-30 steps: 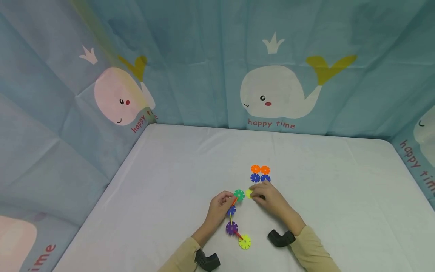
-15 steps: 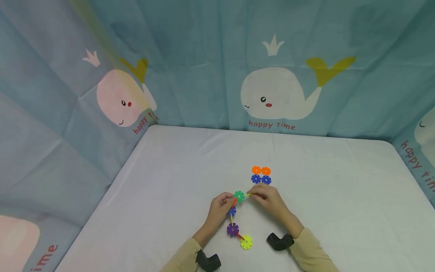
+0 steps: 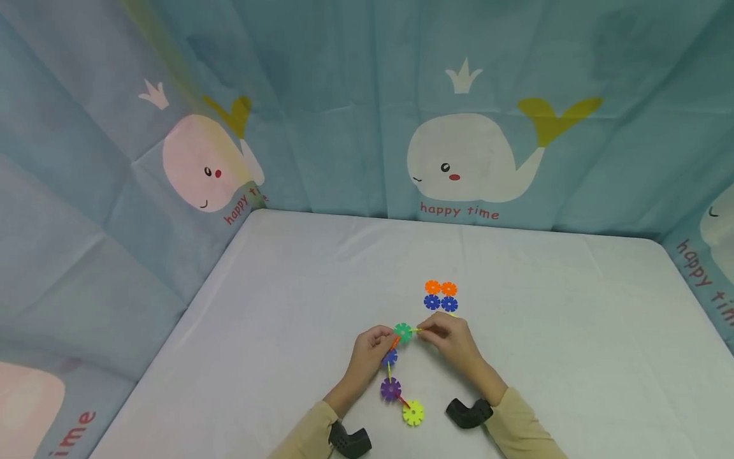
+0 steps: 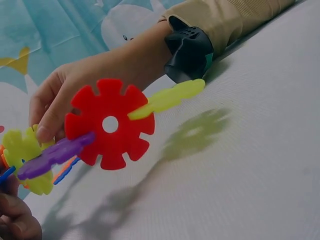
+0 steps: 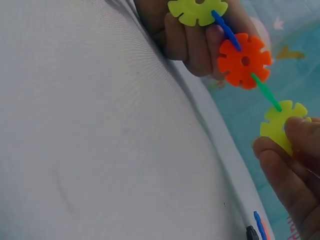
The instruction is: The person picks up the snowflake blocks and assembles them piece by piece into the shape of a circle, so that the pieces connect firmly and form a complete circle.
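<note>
A chain of slotted plastic discs joins yellow, red, purple and blue pieces up to a green disc (image 3: 403, 332). My left hand (image 3: 369, 350) grips the chain by the orange disc (image 5: 240, 65) just below the green one. My right hand (image 3: 450, 335) pinches a yellow disc (image 5: 275, 125) between thumb and fingertips, with its edge meeting the green disc. Toward the near end hang a purple disc (image 3: 391, 389) and a yellow end disc (image 3: 413, 413). A red disc (image 4: 110, 150) shows large between them in the left wrist view.
Beyond my right hand, orange discs (image 3: 440, 288) and blue discs (image 3: 440, 303) lie in a small group on the white table (image 3: 573, 319). The edge of another yellow disc (image 3: 453, 314) peeks out behind that hand. A whale-printed curtain (image 3: 344, 127) stands around the table.
My right hand has turned its yellow disc edge-on and brought it left against the green disc. The left hand stays almost in place, while the near end of the chain shifts slightly.
</note>
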